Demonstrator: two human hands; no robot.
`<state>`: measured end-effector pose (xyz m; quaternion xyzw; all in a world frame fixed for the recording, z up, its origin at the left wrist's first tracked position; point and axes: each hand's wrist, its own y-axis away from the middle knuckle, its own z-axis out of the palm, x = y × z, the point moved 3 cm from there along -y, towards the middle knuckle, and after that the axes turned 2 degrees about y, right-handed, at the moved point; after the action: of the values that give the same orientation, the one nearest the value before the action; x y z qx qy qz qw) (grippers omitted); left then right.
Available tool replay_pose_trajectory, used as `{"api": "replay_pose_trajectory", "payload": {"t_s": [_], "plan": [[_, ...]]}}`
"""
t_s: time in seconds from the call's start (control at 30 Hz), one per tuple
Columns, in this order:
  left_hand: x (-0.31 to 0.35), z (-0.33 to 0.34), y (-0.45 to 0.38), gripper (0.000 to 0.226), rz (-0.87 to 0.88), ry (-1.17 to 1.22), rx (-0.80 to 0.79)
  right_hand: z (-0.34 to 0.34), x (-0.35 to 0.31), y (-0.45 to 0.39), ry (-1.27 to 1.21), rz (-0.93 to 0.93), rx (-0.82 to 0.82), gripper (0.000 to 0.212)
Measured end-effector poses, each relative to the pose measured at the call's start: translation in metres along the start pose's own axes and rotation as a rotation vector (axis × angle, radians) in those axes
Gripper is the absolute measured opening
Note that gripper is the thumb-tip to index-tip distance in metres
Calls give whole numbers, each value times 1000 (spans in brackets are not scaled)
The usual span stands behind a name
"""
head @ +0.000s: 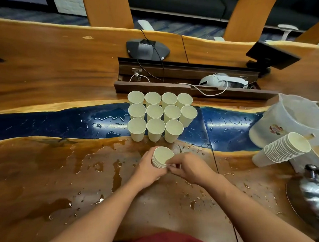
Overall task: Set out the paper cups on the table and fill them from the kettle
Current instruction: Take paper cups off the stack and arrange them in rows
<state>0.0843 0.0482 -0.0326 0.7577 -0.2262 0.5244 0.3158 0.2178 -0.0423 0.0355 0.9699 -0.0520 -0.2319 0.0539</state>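
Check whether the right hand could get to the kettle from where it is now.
Probably yes. The right hand is pinching the rim of the small cup stack that the left hand holds, so it must let go first. Only wet table lies between it and the kettle.

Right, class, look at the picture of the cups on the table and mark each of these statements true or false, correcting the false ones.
1. Eleven cups stand set out on the table. True.
2. The front row holds four cups. False: it holds three; the two rows behind hold four each.
3. Both hands hold a small stack of cups. True: the left hand grips its side and the right hand pinches the top rim.
4. The kettle is being tipped over the cups. False: it stands untouched at the right edge.
5. The table is dry. False: puddles and drops lie around the cups.
6. A longer stack of cups leans against the plastic jug. True.
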Motion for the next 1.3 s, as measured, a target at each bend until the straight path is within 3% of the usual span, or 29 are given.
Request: {"api": "replay_pose_trajectory", "payload": {"t_s": [0.13,0.33,0.43,0.5,0.63,0.8,1.3], "plan": [[0,0,1,81,-9,-1,-19,-15,6,0,-12,7,72,19],[2,-3,2,72,-13,-25,29,-58,20,15,-5,-45,648,25],[3,-1,4,76,-21,-45,70,-64,38,21,58,41,773,20],[4,0,6,78,-16,-31,109,-57,53,22,67,144,752,15],[6,-3,8,79,-20,4,199,-33,75,19,96,329,547,15],[5,-4,9,80,-8,-4,182,-14,86,8,64,434,336,19],[-7,-8,4,85,-38,-101,168,-26,102,-35,-55,545,289,24]]}}
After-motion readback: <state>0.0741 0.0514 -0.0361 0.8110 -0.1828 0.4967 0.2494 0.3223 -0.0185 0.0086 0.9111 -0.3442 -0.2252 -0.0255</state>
